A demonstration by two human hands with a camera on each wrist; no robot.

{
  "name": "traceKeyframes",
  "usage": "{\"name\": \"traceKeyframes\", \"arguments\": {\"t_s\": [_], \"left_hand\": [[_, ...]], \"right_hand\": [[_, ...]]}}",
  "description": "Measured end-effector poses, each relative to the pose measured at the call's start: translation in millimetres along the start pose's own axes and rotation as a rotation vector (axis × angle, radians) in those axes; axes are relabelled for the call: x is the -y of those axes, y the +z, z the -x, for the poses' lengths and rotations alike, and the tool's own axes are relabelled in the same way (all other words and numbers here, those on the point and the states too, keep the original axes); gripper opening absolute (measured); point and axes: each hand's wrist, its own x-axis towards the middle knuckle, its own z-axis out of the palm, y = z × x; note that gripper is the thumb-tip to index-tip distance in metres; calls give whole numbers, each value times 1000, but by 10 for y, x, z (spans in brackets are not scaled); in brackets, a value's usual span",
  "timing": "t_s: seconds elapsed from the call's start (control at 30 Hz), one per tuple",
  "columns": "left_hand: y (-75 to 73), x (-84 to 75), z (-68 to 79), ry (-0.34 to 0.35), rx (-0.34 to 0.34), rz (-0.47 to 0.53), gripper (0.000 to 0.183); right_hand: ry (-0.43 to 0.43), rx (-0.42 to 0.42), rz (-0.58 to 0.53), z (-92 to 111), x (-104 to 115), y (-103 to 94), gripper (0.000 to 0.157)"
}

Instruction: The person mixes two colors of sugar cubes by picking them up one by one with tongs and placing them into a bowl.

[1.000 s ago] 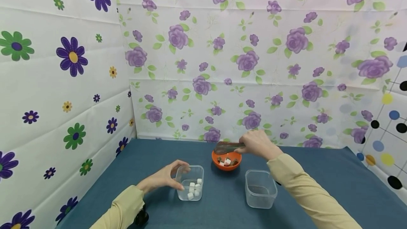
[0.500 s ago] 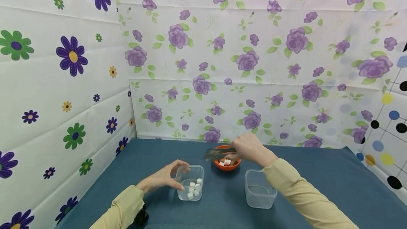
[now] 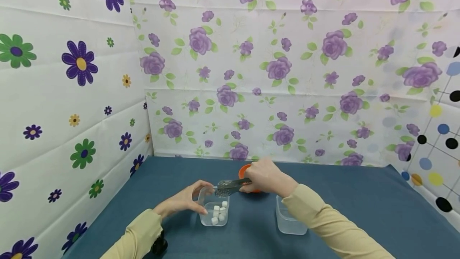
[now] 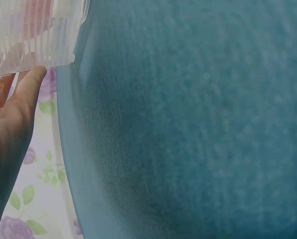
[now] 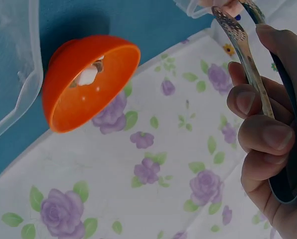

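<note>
My left hand (image 3: 185, 199) grips the left side of a clear plastic container (image 3: 206, 220), thumb in front and fingers behind. Several small white cubes (image 3: 216, 213) lie in it. My right hand (image 3: 267, 179) holds metal tongs (image 3: 230, 187) with perforated tips, which reach over this container's rim. In the right wrist view the tong arms (image 5: 238, 35) stand apart; whether anything sits between the tips cannot be told. Behind the right hand is an orange bowl (image 5: 64, 69), with a white piece (image 5: 87, 75) and some brown bits inside. The hand covers most of it in the head view.
A second clear container (image 3: 292, 226) stands at the right, partly hidden by the right sleeve (image 3: 323, 215). Blue cloth (image 3: 172, 167) covers the table. Flower-printed sheets (image 3: 215, 71) hang behind and at the left. A black object (image 3: 159, 246) is at the left wrist.
The right hand has brought the tongs leftward and toward me, from over the orange bowl to the left container's rim. My left hand and the container it grips have stayed put.
</note>
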Motion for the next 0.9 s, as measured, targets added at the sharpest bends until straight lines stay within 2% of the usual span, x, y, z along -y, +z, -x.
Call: {"name": "traceKeyframes", "arguments": {"t_s": [0.17,0.27,0.5,0.77,0.9], "left_hand": [[-3,5,-3,-8,-7,-2,62],[-1,8,-4,-7,-3,0,61],[-8,11,-7,16,6,-2,62],[-11,-6,1,8,0,-17,63],[-10,-4,3,-3,-2,-15,64]], "right_hand": [[-45,-21,37,-71,85,70,39],[-49,8,87,-127,137,104,46],[-46,74,167,-257,254,173,44],[-64,50,230,-337,345,229,42],[-50,72,258,-373,400,234,42]]}}
